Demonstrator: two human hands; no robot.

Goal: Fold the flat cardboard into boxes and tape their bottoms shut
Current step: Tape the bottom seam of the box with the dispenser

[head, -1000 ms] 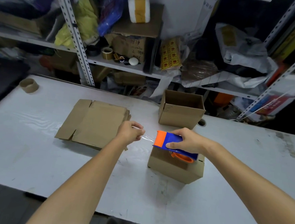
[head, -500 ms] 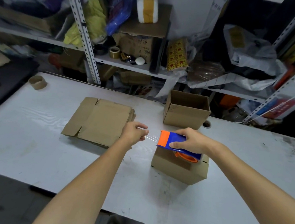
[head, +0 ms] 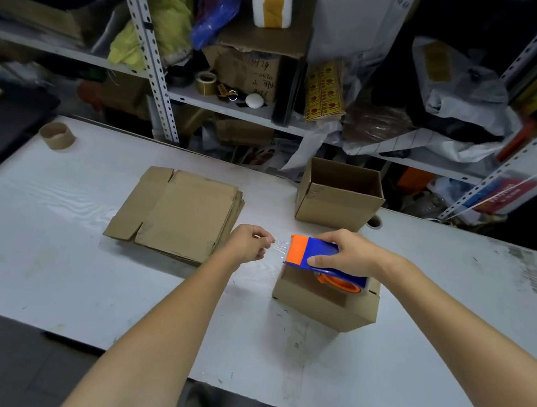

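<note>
A small folded cardboard box [head: 326, 303] stands on the white table [head: 50, 261] with its closed side up. Above its top, my right hand [head: 348, 255] grips a blue and orange tape dispenser [head: 313, 254]. My left hand [head: 248, 243] pinches the end of the clear tape [head: 280, 247], which is stretched a short way out from the dispenser's orange front. A stack of flat cardboard [head: 178, 214] lies to the left of my left hand. Behind the dispenser stands an open box [head: 339, 196], mouth up.
An empty cardboard tape core [head: 57, 136] sits at the table's far left corner. Metal shelving [head: 150, 50] crammed with bags, boxes and tape rolls runs behind the table. A round hole [head: 374, 222] shows in the tabletop beside the open box.
My hands hold nearly the same pose. The strip of clear tape between my left fingers and the dispenser has grown slightly longer. The camera has shifted a little.
</note>
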